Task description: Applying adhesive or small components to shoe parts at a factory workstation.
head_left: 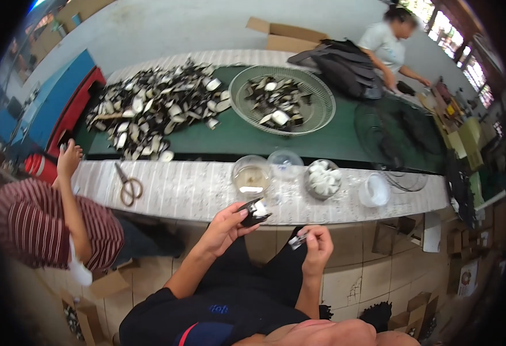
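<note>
My left hand (225, 229) holds up a small black curved shell (261, 219) with a white piece (258, 207) inside it, just past the table's near edge. My right hand (317, 247) is to the right of it, pinching a small, shiny pale piece (297, 241) whose kind I cannot make out. In front of my hands stand a clear round dish (238, 183) with a yellowish bottom, a clear tub (284, 163), a bowl of white pieces (324, 180) and a translucent white cup (374, 191).
A heap of black and white shells (161, 106) covers the green surface (204, 141); more fill a wire-like round basket (244, 118). Scissors (129, 187) lie left. A person in a striped shirt (45, 225) works there; another person (384, 49) stands far right by black bags (345, 66).
</note>
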Demonstrator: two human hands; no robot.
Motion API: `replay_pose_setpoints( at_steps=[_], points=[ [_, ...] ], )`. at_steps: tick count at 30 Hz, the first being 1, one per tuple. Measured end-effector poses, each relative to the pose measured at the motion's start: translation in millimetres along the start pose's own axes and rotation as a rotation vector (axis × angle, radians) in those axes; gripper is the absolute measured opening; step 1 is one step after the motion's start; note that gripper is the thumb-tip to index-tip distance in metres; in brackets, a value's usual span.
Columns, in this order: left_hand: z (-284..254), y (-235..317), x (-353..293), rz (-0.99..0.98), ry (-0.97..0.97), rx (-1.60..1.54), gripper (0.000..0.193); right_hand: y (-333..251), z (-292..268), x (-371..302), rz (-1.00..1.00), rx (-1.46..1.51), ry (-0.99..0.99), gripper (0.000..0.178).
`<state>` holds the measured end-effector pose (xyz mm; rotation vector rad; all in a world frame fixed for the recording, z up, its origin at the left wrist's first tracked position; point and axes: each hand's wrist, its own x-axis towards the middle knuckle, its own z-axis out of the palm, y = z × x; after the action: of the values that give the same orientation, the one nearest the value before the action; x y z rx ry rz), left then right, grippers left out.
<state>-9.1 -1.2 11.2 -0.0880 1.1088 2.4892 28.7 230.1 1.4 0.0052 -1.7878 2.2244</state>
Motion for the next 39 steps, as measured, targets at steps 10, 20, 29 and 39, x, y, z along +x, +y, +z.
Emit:
replay_pose_setpoints(
  at_steps=[10,20,29,39],
  points=[
    [19.3,6.7,21.7,-0.019,-0.002,-0.077,0.034,1.9,6.0,13.2,-0.093,-0.266,-0.195,0.019],
    [6.0,18.9,15.0,-0.006,0.026,-0.100,0.032,0.3,36.2,20.7,-0.538,-0.728,-0.445,0.057],
    [-9.8,16.5,-7.6,-0.029,-0.065,-0.141,0.033,8.4,54.8,16.8,-0.654,-0.817,-0.543,0.068],
    [-11.6,19.2,-16.4,-0.047,-0.093,-0.174,0.037,10.9,46.5,21.8,-0.716,-0.929,-0.351,0.067]
  ],
)
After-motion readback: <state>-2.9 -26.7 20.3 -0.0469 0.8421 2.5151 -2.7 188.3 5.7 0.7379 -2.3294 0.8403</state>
